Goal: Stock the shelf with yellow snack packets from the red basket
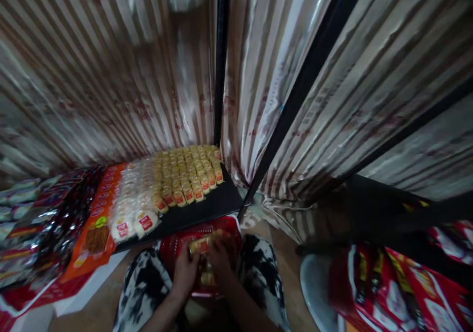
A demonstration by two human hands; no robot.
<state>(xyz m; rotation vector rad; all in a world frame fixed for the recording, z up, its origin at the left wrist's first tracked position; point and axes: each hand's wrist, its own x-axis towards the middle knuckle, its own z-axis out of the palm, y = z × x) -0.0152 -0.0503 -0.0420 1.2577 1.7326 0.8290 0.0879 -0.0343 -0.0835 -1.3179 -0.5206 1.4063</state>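
Between my knees stands a red plastic basket (170,250) with several small yellow packaged cakes in it. My left hand (185,268) is over the basket, its fingers closed on the left end of a yellow packaged cake (199,245) with a red label. My right hand (219,260) is bent round the right end of the same cake; its fingertips are dim and partly hidden. Below the hands, another yellow packet (207,278) lies in the basket. Just beyond, tight rows of similar yellow cakes (188,172) cover the right part of a black shelf (207,209).
Left of the yellow rows lie white wrapped cakes (135,199), an orange snack bag (94,223) and dark shiny packets (70,199). Black posts (284,110) rise before a striped curtain (148,76). At right are a pale round tub (314,282) and red packages (406,287).
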